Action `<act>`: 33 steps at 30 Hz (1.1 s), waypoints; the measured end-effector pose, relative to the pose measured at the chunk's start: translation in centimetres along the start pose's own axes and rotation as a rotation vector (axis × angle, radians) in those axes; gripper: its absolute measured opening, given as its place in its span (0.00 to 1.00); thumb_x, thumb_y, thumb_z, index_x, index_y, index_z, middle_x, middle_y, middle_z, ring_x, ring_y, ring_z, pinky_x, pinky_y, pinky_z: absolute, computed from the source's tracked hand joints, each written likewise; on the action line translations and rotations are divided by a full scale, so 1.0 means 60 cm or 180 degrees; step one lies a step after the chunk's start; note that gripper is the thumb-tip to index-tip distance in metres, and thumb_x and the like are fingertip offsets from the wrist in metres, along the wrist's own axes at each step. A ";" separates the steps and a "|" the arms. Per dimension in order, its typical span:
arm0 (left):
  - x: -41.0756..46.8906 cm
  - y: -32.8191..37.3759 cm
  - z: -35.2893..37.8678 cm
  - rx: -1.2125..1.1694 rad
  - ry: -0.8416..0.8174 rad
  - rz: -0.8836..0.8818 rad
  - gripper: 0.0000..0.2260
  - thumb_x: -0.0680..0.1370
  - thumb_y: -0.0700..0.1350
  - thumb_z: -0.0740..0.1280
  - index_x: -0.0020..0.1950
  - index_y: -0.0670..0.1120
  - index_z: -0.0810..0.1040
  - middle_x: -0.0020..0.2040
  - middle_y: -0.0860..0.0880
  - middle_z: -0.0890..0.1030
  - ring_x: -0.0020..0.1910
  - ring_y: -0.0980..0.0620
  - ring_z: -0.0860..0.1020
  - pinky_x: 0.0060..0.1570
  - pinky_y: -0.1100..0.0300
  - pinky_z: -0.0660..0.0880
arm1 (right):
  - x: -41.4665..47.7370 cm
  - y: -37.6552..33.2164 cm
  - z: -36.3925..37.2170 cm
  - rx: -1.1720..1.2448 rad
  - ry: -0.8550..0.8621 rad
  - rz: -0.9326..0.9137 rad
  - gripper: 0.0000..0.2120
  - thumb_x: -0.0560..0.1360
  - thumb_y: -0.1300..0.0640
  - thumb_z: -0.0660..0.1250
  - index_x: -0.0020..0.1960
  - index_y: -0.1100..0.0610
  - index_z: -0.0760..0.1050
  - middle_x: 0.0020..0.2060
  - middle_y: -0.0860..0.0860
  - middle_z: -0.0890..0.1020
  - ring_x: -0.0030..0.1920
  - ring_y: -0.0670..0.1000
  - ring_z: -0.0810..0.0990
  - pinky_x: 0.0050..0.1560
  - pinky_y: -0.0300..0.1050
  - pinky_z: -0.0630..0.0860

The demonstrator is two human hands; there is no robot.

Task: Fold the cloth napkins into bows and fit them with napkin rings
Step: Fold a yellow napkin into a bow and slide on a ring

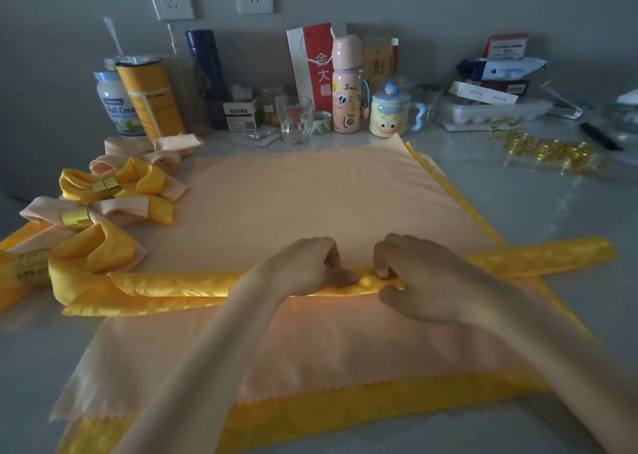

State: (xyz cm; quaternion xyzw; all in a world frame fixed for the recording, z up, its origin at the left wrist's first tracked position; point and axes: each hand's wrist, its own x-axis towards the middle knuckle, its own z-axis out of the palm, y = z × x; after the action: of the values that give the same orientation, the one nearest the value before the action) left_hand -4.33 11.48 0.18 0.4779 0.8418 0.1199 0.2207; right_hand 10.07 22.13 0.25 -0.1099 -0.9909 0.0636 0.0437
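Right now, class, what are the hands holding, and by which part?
Both the left hand and the right hand pinch the folded yellow strip near its middle, where it lies across the peach napkin.

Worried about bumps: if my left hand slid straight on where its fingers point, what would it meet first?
Probably the right hand, pinching the same folded yellow strip just ahead of the left hand.

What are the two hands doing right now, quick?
Left hand: pinching the folded yellow napkin strip.
Right hand: pinching the same strip, beside the left.
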 end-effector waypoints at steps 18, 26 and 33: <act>-0.008 0.043 0.017 0.0276 0.0662 0.0250 0.06 0.74 0.42 0.68 0.47 0.52 0.75 0.52 0.48 0.79 0.53 0.45 0.76 0.45 0.59 0.69 | -0.096 0.195 0.027 0.0130 -0.0214 0.1841 0.26 0.82 0.46 0.43 0.77 0.54 0.52 0.77 0.51 0.53 0.76 0.50 0.49 0.74 0.45 0.45; -0.025 0.082 0.039 0.0384 0.0628 0.0508 0.18 0.74 0.33 0.59 0.51 0.53 0.81 0.58 0.49 0.77 0.57 0.45 0.76 0.53 0.59 0.71 | -0.097 0.142 -0.024 0.0862 0.0292 0.1158 0.13 0.78 0.53 0.64 0.61 0.55 0.76 0.56 0.48 0.76 0.60 0.47 0.74 0.59 0.40 0.69; -0.022 0.097 0.023 -0.0614 0.0072 -0.0044 0.06 0.75 0.40 0.65 0.43 0.40 0.81 0.38 0.41 0.77 0.36 0.45 0.76 0.32 0.61 0.68 | -0.095 0.115 -0.072 0.0622 -0.0635 0.1322 0.12 0.75 0.50 0.67 0.57 0.52 0.77 0.47 0.43 0.76 0.50 0.45 0.74 0.47 0.37 0.69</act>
State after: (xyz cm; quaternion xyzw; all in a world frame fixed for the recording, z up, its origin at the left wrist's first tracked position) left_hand 1.29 13.32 1.69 0.4472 0.8320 0.2043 0.2569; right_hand 17.49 28.05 3.19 -0.2995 -0.9357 0.1773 -0.0579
